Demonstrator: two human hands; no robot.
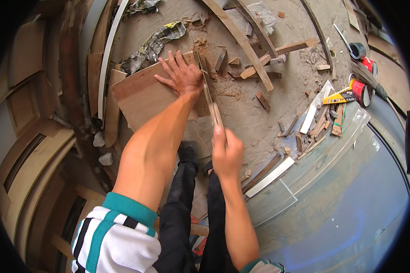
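Observation:
My left hand (183, 75) lies flat with spread fingers on a brown wooden board (146, 102), near its right edge. The fist of my right hand (228, 152) is wrapped round the handle of a saw (212, 104), blurred and seen nearly edge-on. From that fist the saw reaches up along the board's right side, close beside my left palm. Its far end meets the board's edge, but the exact contact is hard to make out. Sawdust (201, 44) is scattered on the floor just past the board.
Wood strips (241, 43) and offcuts (263, 101) litter the floor ahead. At the right lie a glass sheet (332, 195), a yellow saw blade packet (339, 97), red spools (361, 92), a dark tape roll (357, 50) and a brush (368, 76). Wooden frames (36, 177) lean at the left.

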